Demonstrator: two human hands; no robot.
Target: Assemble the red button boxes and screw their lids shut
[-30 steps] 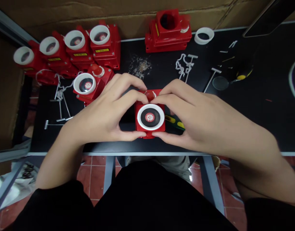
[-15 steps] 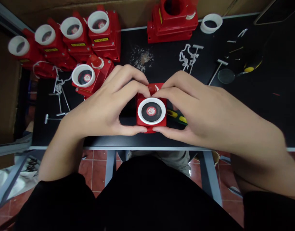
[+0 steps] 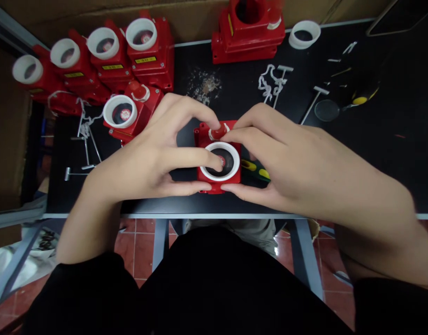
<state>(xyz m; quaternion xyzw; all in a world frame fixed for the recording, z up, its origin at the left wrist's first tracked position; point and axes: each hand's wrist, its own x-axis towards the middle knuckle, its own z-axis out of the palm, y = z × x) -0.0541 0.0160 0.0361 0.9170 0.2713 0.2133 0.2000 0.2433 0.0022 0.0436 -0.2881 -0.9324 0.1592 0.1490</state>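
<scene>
Between my hands a small red housing sits on the black table, with a white ridged ring on top. Inside the ring is a dark disc with a red-and-white emblem. My left hand rests a fingertip on that emblem. Its thumb presses the housing's near edge, and another fingertip touches the red cylindrical part behind the ring. My right hand grips the housing's right side, thumb at the near edge and fingers at the far side. A green-and-yellow handle lies partly under my right hand.
Several red housings with white rings stand at the back left. Another red housing stands at the back, left of a loose white ring. T-handled tools, a clear disc and pale crumbs lie about.
A finger of my left hand has moved from the ring's far edge onto the emblem inside it. The left fingers have spread, exposing the red cylindrical part. My right hand has hardly moved.
</scene>
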